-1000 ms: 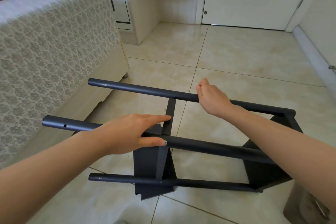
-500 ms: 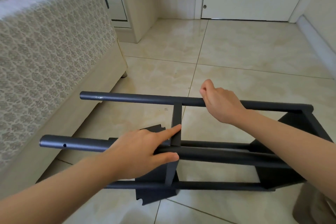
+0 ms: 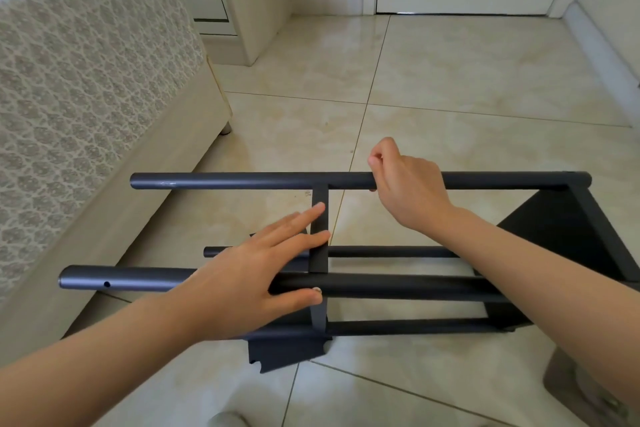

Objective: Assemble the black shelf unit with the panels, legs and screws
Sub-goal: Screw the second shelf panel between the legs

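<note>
- Right hand (image 3: 408, 191) curls round the far leg (image 3: 242, 180) — its fingertips are hidden.
- Left hand (image 3: 256, 274), fingers straight, lies across the near leg (image 3: 121, 282) — it partly hides the middle panel (image 3: 320, 218).

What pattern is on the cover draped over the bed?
A beige-and-white lace-like lattice on the bed cover, clearest in the head view.

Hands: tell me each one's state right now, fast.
Left hand: open, straight fingers resting on the near leg.
Right hand: closed, gripping the far leg.
</note>
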